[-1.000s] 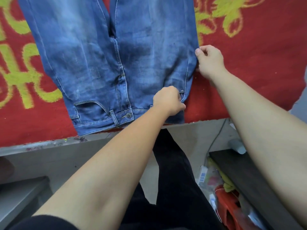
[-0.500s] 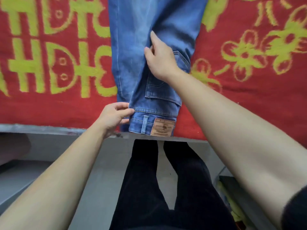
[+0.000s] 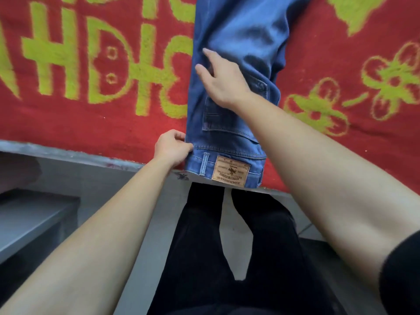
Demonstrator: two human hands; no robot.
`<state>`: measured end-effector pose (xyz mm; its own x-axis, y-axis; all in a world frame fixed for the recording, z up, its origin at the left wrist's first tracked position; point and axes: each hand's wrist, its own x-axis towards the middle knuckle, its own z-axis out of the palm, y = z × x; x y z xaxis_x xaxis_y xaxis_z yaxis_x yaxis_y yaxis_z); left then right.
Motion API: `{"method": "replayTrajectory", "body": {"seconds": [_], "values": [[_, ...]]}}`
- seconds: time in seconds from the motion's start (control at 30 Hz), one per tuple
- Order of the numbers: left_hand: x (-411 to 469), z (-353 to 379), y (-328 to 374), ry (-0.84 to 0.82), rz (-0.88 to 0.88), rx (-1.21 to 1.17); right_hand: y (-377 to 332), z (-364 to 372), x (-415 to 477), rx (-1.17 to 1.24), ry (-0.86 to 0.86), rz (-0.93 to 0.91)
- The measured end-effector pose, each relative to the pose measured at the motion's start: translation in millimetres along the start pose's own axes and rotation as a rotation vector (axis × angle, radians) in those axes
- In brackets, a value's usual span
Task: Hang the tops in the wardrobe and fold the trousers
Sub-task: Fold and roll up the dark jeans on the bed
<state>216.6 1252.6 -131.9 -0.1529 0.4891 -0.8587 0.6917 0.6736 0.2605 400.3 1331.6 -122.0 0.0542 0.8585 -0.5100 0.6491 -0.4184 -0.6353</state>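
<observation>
A pair of blue jeans [image 3: 245,30] lies folded in half lengthwise on a red blanket [image 3: 68,114], waistband toward me with a tan leather patch [image 3: 230,171] facing up. My left hand [image 3: 173,147] pinches the waistband's left edge. My right hand [image 3: 223,79] rests flat on the seat of the jeans above the back pocket, fingers spread and pointing away from me. The legs of the jeans run out of the top of the frame.
The red blanket carries yellow-green characters and flowers and covers a raised surface with a grey front edge [image 3: 68,153]. My legs in black trousers [image 3: 227,246] stand on the grey floor below. A grey step [image 3: 29,219] sits at lower left.
The jeans went from lying open, front up, to folded lengthwise with the back pocket up. My left hand now grips the waistband edge, and my right hand has spread flat on the seat.
</observation>
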Motion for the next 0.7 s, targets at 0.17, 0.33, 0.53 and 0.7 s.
{"method": "replayTrajectory", "body": {"seconds": [0.17,0.33,0.53,0.7], "values": [[-3.6,5.1,22.7,0.121,0.093,-0.027,32.2,-9.2,-49.6,0.166,0.609,-0.031],[-3.4,24.6,41.6,0.210,0.176,0.113,65.7,-6.0,-81.1,0.128,0.776,0.394],[-10.3,34.7,40.0,0.315,0.298,0.293,107.6,-13.4,-102.9,0.389,0.253,0.548],[-40.3,39.4,16.2,0.303,0.320,0.284,117.9,-10.2,-137.8,0.389,0.136,0.453]]}}
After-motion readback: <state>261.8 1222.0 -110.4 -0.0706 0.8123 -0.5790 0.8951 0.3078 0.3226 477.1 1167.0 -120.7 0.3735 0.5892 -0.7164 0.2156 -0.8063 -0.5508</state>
